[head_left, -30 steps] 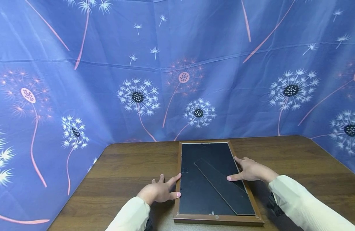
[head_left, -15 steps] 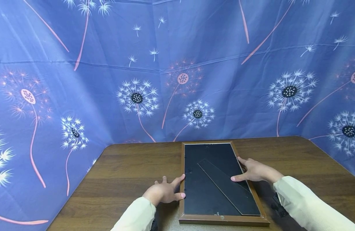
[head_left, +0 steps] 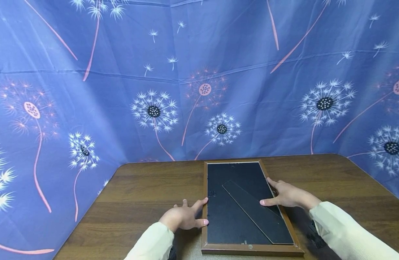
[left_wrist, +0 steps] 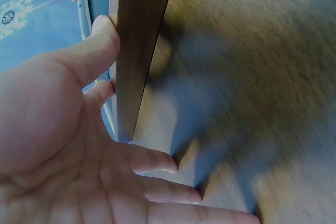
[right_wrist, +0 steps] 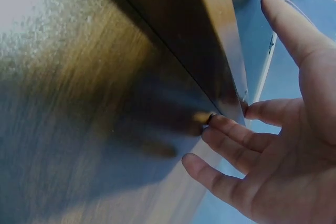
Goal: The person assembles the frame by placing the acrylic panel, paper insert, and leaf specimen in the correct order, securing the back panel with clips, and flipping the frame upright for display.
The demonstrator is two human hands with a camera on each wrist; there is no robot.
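A picture frame (head_left: 251, 248) lies face down on the wooden table, its brown rim around a black back panel. The flat easel leg (head_left: 251, 211) runs slantwise across that panel. At the frame's left side, my left hand (head_left: 183, 216) touches the rim with thumb and index fingertips; the left wrist view shows its other fingers spread straight over the table. My right hand (head_left: 288, 194) is at the opposite side, thumb laid over onto the back. In the right wrist view, that hand's index fingertip (right_wrist: 252, 111) meets the rim and the other fingers extend low beside it.
The brown wooden table (head_left: 147, 195) reaches out on both sides of the frame. Behind it and at the sides hangs a blue cloth (head_left: 267, 108) printed with dandelions. The frame's far end lies close to the table's back edge.
The picture frame has slid a little to the right, both hands moving along with it. Over the last half second frame and hands have hardly moved.
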